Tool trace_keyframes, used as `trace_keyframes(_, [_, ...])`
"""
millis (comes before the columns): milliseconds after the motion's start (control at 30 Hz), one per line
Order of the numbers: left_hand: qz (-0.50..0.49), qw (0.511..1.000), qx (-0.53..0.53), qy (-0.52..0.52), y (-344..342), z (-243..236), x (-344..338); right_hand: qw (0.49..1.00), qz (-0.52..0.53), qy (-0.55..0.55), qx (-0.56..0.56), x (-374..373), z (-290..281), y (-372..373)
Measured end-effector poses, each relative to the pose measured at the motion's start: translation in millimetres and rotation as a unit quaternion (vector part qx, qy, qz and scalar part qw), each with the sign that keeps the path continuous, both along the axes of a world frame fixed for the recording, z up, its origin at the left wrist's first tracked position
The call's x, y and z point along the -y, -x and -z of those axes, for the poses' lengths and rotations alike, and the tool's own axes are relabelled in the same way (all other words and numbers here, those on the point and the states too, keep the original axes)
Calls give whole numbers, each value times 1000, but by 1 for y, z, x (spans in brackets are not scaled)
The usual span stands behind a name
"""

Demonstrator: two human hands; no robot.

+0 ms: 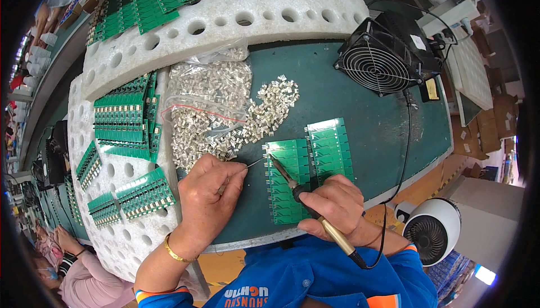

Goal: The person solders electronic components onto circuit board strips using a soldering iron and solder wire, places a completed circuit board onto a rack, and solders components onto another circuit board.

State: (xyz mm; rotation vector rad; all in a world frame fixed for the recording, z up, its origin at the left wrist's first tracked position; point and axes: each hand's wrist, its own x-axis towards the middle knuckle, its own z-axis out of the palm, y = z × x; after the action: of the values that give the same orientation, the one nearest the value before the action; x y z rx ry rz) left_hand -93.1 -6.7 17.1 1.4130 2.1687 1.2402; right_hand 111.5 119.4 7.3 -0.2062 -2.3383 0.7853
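Note:
My right hand (336, 209) is closed round a soldering iron (334, 234) with a gold and black handle. The iron's tip meets the upper left part of a green circuit board panel (288, 195), by the row of pins on its left edge. Between the pinched fingers of my left hand (211, 192) is a thin strand of solder wire (256, 163), its end pointing at the same edge, close to the tip. Whether wire and tip touch is too small to tell. A second green panel (331, 150) lies against the first one's right side.
Small white connectors (273, 105) spill from a clear plastic bag (211, 77). Finished-looking boards (118, 117) lie on white foam (126, 240) at left; more foam stands behind. A black fan (374, 63) is at back right, and the iron's cord runs past it. Another person (84, 274) sits lower left.

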Motion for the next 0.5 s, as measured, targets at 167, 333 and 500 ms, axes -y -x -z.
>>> trace_keyframes(167, [7,1000,-9,-3,0,1,1,1000,0,-4,7,0,-1,-1])
trace_keyframes(333, [8,1000,-9,-1,0,3,1,1000,-2,5,3,0,-1,-1])
trace_keyframes(500, [11,1000,-10,6,-1,2,-2,1000,-1,-10,5,2,0,-1])
